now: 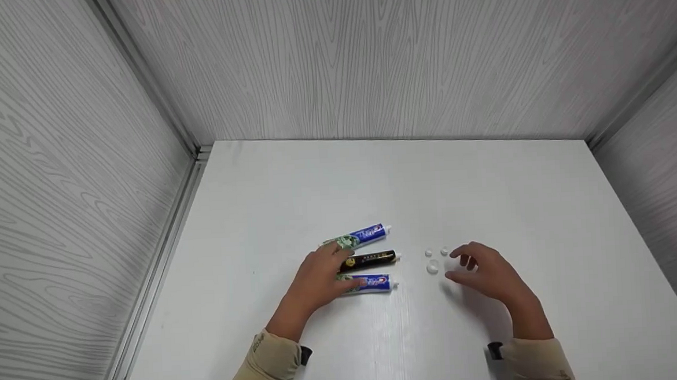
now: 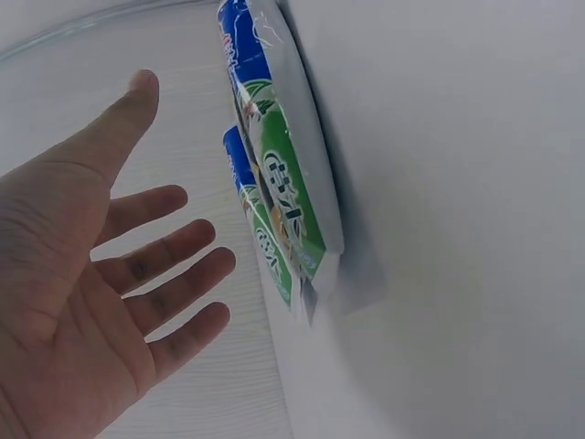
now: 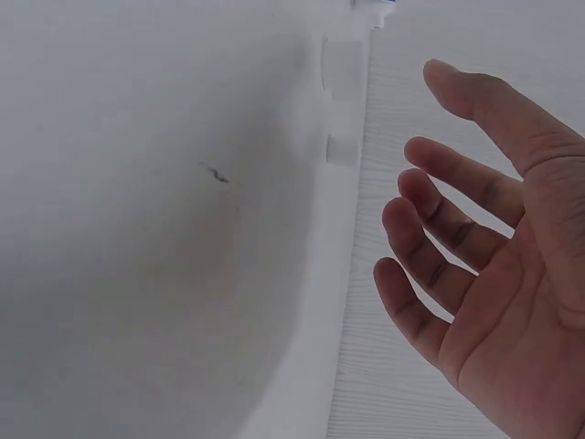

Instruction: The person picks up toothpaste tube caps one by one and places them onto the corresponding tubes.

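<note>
Three toothpaste tubes lie side by side on the table: a blue-and-green tube (image 1: 370, 233) at the back, a black tube (image 1: 380, 259) in the middle, and another blue-and-green tube (image 1: 376, 282) nearest me. Their narrow nozzles point right. My left hand (image 1: 317, 278) hovers over their left ends, covering part of them; the left wrist view shows its fingers spread and apart from the tubes. To the right sit three small white caps, the largest cap (image 1: 432, 267) in front. Beside them is my right hand (image 1: 487, 272), fingers loosely bent, with nothing in it.
The white table (image 1: 292, 186) is bounded by grey wood-grain panels at the back (image 1: 366, 61) and on both sides. A metal frame rail (image 1: 162, 257) runs along the left edge. A small dark mark (image 3: 216, 173) shows on the tabletop in the right wrist view.
</note>
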`<state>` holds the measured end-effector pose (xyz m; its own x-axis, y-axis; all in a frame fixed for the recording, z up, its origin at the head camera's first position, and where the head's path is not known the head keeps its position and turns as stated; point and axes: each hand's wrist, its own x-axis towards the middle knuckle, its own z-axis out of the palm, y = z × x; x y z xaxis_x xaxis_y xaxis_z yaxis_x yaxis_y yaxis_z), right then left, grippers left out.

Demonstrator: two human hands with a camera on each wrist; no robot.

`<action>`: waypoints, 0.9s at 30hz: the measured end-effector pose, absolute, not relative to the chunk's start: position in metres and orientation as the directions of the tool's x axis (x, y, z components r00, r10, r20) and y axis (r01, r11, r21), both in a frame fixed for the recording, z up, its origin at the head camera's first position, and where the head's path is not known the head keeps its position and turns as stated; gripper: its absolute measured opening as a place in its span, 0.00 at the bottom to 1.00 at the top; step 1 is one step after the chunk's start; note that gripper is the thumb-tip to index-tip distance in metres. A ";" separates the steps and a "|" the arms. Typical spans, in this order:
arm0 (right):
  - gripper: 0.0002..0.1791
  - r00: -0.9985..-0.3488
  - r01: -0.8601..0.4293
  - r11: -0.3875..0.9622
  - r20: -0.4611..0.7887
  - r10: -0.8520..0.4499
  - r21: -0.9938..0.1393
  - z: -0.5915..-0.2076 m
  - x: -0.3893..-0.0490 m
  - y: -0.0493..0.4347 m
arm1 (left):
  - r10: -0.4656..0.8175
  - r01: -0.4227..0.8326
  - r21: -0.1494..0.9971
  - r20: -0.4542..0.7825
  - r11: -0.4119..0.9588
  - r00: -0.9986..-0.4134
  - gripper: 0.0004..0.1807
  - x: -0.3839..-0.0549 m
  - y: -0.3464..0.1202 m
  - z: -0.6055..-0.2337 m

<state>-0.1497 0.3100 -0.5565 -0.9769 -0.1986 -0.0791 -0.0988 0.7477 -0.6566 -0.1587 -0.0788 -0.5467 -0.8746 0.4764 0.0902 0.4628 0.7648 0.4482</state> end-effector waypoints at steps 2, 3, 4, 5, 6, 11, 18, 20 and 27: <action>0.24 -0.975 -0.098 0.743 -0.085 -0.205 -0.662 -0.558 -0.150 0.309 | 0.486 0.467 0.453 0.081 0.760 -0.870 0.38 -0.157 -0.077 -0.549; 0.24 -0.975 -0.096 0.740 -0.088 -0.205 -0.666 -0.559 -0.150 0.309 | 0.489 0.468 0.454 0.078 0.758 -0.869 0.38 -0.157 -0.077 -0.550; 0.24 -0.975 -0.093 0.740 -0.091 -0.204 -0.666 -0.560 -0.150 0.309 | 0.492 0.468 0.458 0.075 0.756 -0.867 0.38 -0.156 -0.076 -0.551; 0.24 -0.975 -0.088 0.741 -0.096 -0.202 -0.665 -0.560 -0.150 0.308 | 0.494 0.467 0.462 0.071 0.754 -0.867 0.38 -0.155 -0.075 -0.552; 0.24 -0.974 -0.086 0.744 -0.102 -0.203 -0.663 -0.560 -0.150 0.307 | 0.496 0.467 0.468 0.069 0.750 -0.866 0.38 -0.155 -0.075 -0.553; 0.22 -0.969 -0.078 0.760 -0.129 -0.210 -0.645 -0.563 -0.150 0.302 | 0.503 0.473 0.491 0.078 0.732 -0.861 0.37 -0.151 -0.073 -0.557; 0.20 -0.967 -0.079 0.766 -0.138 -0.214 -0.638 -0.565 -0.152 0.295 | 0.517 0.477 0.495 0.065 0.726 -0.854 0.35 -0.147 -0.071 -0.565; 0.20 -0.967 -0.084 0.769 -0.136 -0.217 -0.634 -0.565 -0.153 0.294 | 0.518 0.476 0.501 0.063 0.723 -0.853 0.35 -0.147 -0.070 -0.566; 0.21 -0.965 -0.107 0.766 -0.120 -0.233 -0.634 -0.565 -0.156 0.294 | 0.528 0.499 0.497 0.094 0.709 -0.844 0.32 -0.147 -0.067 -0.565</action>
<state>-0.1562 0.2938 -0.5650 -0.9650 -0.2334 -0.1197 -0.1066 0.7657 -0.6343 -0.1474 -0.0673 -0.5645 -0.8440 0.5280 0.0942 0.4993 0.7094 0.4974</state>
